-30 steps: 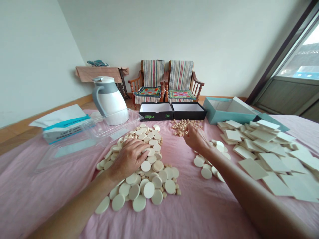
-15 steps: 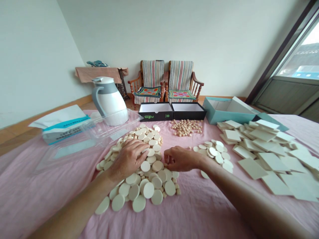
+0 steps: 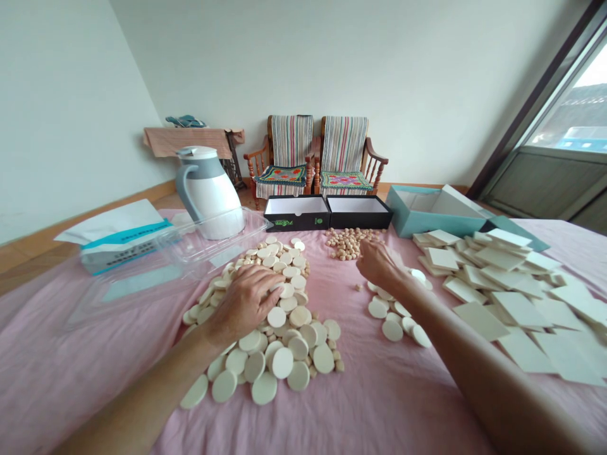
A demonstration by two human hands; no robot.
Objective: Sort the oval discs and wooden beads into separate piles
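Observation:
My left hand [image 3: 249, 296] lies over the big pile of round wooden discs [image 3: 283, 362], its fingers stretched out and touching discs. Small wooden pieces show between and under these discs. Over on the right, my right hand [image 3: 379, 264] is curled closed at the near edge of a heap of small wooden beads [image 3: 342, 243]. Its fingertips are turned away, so anything in them is hidden. Below that wrist is a smaller group of discs [image 3: 392, 330], partly covered by the forearm. One loose small piece [image 3: 358, 287] sits on the pink cloth [image 3: 348, 398].
Square wooden tiles [image 3: 516, 308] are heaped at the right. Two black boxes [image 3: 296, 221] and a teal box [image 3: 417, 221] stand at the back. To the left are a white-and-grey jug [image 3: 215, 196], a clear plastic container [image 3: 165, 253] and a white-and-blue packet [image 3: 126, 243].
My right hand has moved from the big pile's right edge, away and rightward, to the bead heap. A loose small piece shows on the cloth. My left hand has stayed put.

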